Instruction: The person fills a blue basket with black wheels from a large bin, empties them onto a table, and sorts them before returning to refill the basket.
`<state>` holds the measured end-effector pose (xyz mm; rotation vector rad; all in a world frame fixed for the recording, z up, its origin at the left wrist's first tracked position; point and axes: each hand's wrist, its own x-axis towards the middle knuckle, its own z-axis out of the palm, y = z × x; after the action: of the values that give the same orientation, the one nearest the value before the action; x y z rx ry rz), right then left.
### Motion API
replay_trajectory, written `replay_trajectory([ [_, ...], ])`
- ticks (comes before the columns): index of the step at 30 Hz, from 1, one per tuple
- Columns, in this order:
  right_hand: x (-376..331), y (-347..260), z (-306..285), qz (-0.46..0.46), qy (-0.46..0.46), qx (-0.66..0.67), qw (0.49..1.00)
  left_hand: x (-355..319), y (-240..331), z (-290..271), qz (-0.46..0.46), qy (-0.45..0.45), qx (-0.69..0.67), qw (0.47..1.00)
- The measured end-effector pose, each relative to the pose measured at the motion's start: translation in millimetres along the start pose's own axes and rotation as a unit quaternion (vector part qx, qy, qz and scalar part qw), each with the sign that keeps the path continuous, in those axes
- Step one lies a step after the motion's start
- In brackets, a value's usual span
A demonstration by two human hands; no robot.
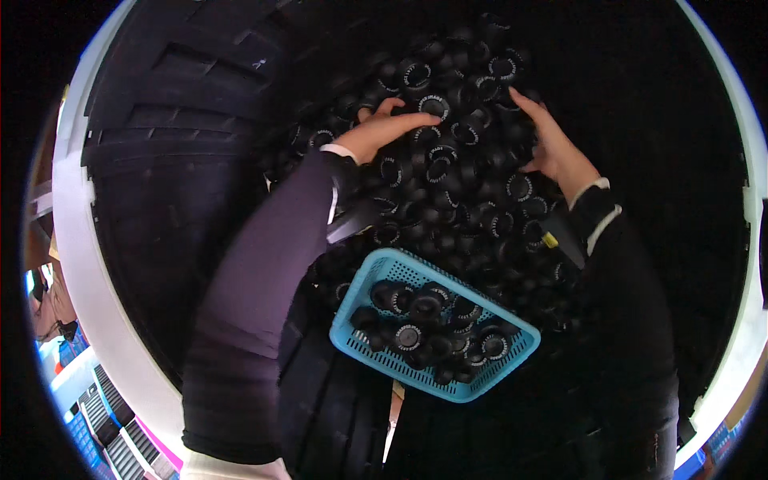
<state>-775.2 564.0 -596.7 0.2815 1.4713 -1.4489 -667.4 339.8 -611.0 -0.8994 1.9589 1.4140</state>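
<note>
A heap of small black round cap-like pieces (439,169), ringed with pale lettering, fills the middle of a big dark container. At the heap's upper left, my left hand (380,132) reaches in with thumb and fingers apart. Its thumb lies against one piece (434,107). On the heap's right side, my right hand (558,152) has its fingers spread, some of them hidden against the dark pieces. Nearer to me, a light blue perforated plastic basket (360,346) sits tilted at the heap's near edge. Several of the same black pieces (408,337) lie inside it.
The container's dark ribbed wall (192,64) curves around the heap, with a pale rim (80,232) outside it. Beyond the rim at lower left stand blue crates (86,444) and grey slatted items (144,456). Dark sleeves cover both my forearms.
</note>
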Motion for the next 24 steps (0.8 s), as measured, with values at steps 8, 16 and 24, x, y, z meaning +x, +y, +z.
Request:
replay_trajectory([
  [8,8,25,-29,-0.022,-0.022,0.062,0.998,-1,2,22,-0.025,0.023,0.04,0.999],
  [16,18,31,-1,0.018,-0.078,0.096,0.992,12,-6,26,-0.003,0.029,-0.026,0.999],
  [24,17,37,5,0.033,-0.135,0.151,0.979,7,-17,26,0.008,-0.028,-0.172,0.985],
])
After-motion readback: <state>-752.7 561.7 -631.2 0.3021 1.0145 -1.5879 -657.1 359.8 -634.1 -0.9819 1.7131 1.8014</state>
